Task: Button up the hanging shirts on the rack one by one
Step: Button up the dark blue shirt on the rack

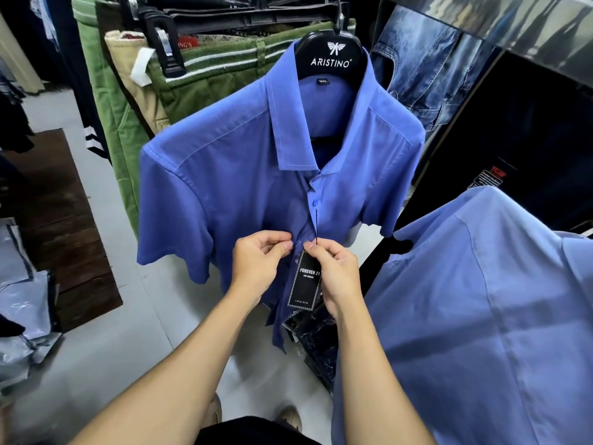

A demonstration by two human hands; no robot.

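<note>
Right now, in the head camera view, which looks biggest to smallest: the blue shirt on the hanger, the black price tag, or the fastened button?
1. blue shirt
2. black price tag
3. fastened button
No close calls here.

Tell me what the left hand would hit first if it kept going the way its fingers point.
The left hand points right, toward the blue short-sleeved shirt's front edge, which it pinches; just beyond are the right hand's fingertips. Depth is unclear.

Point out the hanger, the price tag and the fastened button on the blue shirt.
hanger [331, 56]: head view, on its black front with the white lettering.
price tag [305, 279]: head view, on the middle of the card.
button [315, 203]: head view, on its face.
</note>
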